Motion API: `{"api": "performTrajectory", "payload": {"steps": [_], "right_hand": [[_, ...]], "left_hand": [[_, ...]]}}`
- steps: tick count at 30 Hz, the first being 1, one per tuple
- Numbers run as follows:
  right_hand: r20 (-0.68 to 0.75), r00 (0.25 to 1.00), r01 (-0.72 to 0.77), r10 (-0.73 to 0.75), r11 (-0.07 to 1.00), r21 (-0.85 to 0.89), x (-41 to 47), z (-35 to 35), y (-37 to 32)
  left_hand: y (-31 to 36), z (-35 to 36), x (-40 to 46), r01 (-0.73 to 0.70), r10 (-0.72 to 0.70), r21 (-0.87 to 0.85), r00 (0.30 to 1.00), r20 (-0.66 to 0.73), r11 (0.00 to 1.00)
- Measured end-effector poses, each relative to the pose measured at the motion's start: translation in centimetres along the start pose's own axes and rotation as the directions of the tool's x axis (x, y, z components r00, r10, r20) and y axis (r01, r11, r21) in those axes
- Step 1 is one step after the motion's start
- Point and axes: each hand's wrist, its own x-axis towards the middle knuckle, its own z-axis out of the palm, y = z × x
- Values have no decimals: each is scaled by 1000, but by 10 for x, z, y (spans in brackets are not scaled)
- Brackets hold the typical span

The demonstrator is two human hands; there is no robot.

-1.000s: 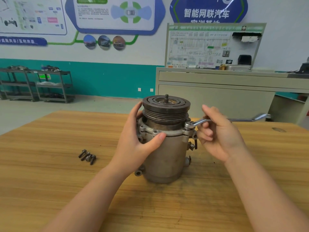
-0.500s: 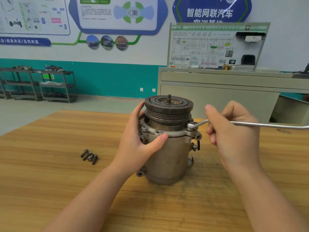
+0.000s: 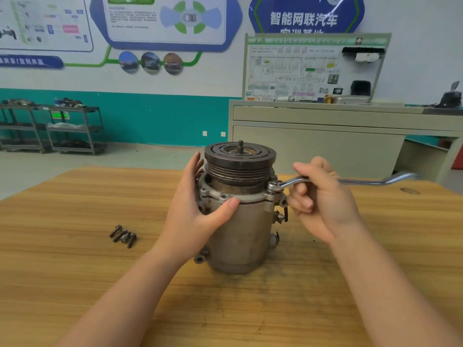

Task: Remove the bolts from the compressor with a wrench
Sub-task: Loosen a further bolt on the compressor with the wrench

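Compressor [image 3: 239, 221] upright on the table [image 3: 75, 271], left hand [image 3: 198, 214] wrapped around its body, right hand [image 3: 323, 196] gripping the wrench [image 3: 293, 182] seated on a flange bolt: brace firmly, keep the ring square

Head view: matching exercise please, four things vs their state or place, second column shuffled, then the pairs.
Things:
1. wrench
2. loose bolts
3. left hand
4. compressor

States:
A. lying in a small cluster on the table, left of the compressor
B. standing upright on the table, pulley end up
C. wrapped round the compressor body, thumb across the front
D. ring end on a flange bolt, handle gripped by the right hand

Pairs: 1-D, 2-A, 3-C, 4-B
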Motion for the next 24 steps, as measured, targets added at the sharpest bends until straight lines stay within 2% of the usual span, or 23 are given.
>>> {"api": "performTrajectory", "payload": {"steps": [1,3,7,8,10,14,17,20,22,23,24], "right_hand": [[6,998,-66,65,993,101,0,-1,2],[-30,996,-81,89,975,207,0,-1,8],[-182,983,57,-4,956,289,-3,2,7],[-220,974,108,-53,964,243,-4,2,3],[-250,949,205,-193,979,20,-6,2,-1],[-174,896,331,-409,876,-351,-12,9,2],[-53,833,426,-551,699,-575,-20,14,7],[93,705,525,-703,430,-734,-27,19,12],[265,582,605,-769,192,-773,-29,24,17],[333,535,637,-776,112,-763,-30,25,20],[363,517,656,-776,87,-750,-30,25,23]], "left_hand": [[0,0,0,2,-2,11,1000,-5,1000],[0,0,0,16,-16,25,1000,-13,1000],[0,-1,0,23,-23,22,1000,-1,999],[0,-1,0,20,-20,12,1000,6,1000],[1,-1,0,9,-9,-6,1000,16,1000],[4,-1,1,-20,21,-29,1000,23,999],[4,-1,2,-30,31,-26,999,26,999],[3,-1,2,-32,33,-32,999,23,999],[3,-1,2,-43,44,-41,999,23,998],[2,0,2,-48,49,-43,998,25,998],[2,0,2,-50,52,-43,998,25,998]]}}
